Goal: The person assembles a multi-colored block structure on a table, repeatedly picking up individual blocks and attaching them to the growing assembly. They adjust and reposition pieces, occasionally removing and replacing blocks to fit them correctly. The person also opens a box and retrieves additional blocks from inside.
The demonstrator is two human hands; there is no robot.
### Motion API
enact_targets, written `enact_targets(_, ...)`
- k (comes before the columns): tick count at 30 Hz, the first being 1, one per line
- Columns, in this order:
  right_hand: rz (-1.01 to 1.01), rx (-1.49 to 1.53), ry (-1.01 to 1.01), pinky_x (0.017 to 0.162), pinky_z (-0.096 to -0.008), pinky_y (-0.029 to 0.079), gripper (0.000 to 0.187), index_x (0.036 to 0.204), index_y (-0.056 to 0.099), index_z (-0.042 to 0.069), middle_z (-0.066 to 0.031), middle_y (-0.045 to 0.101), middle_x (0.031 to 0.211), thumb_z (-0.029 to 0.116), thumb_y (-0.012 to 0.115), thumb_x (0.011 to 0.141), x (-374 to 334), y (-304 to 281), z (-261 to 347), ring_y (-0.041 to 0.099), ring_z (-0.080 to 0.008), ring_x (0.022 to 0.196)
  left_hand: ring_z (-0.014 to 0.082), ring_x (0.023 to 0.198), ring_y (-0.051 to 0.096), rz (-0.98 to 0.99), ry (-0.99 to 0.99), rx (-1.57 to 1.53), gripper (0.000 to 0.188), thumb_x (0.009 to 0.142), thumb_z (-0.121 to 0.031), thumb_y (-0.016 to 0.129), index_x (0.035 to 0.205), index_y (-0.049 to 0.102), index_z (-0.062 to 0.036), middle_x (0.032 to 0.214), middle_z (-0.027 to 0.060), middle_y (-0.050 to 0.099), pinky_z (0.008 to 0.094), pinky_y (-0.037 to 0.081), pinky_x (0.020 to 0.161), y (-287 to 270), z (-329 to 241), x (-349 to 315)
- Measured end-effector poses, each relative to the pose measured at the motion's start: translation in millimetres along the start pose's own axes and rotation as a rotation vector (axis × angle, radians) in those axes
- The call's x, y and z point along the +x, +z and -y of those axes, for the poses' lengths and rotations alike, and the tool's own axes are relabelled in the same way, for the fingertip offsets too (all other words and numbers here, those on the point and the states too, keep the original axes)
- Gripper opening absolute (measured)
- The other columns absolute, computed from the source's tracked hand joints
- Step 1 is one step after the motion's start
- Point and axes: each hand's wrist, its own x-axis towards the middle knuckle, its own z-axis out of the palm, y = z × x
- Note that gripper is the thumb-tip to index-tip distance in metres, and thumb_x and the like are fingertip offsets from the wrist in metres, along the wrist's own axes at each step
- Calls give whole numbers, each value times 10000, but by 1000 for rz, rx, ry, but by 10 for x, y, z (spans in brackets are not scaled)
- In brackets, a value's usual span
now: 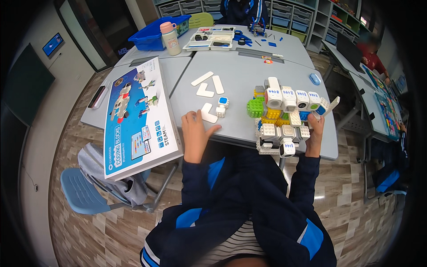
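At the left of the frame a big flat box (pixel 140 118) overhangs the grey bench (pixel 240 80). Left hand (pixel 194 130) lies flat, fingers spread, beside white flat pieces (pixel 208 112) and a small blue-faced cube (pixel 223 101). Right of centre, the right hand (pixel 315 132) grips the block model (pixel 284 118) at its right edge.

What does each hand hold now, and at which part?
The right hand grips the block model at its right side. The left hand holds nothing; it rests flat on the table beside a white piece.
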Motion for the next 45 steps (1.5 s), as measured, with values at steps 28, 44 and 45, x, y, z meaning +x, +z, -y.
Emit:
enact_targets(28,-4,16,-25,943,-308,475,515,1267,609,-9,-90,691,1151,186,796,829,-47,148,78,654,-169,1031,148,948,713,-347,45,-939,142,942,11,672,914,535,34,1065,218,743,299,589,846,-258,-1298,-235)
enact_targets(44,-7,17,-22,942,-309,485,547,1260,608,-13,-99,694,1137,216,821,811,-42,160,64,662,-176,1025,306,909,750,-464,277,-515,211,828,55,731,1008,622,67,1189,216,718,354,589,734,-222,-1304,-212)
enact_targets(45,-10,24,-26,938,-308,489,550,1260,608,-14,-99,694,1137,217,822,809,-42,163,60,664,-175,1020,310,914,750,-472,290,-520,209,826,52,735,1003,624,66,1190,218,717,355,590,741,-221,-1301,-208)
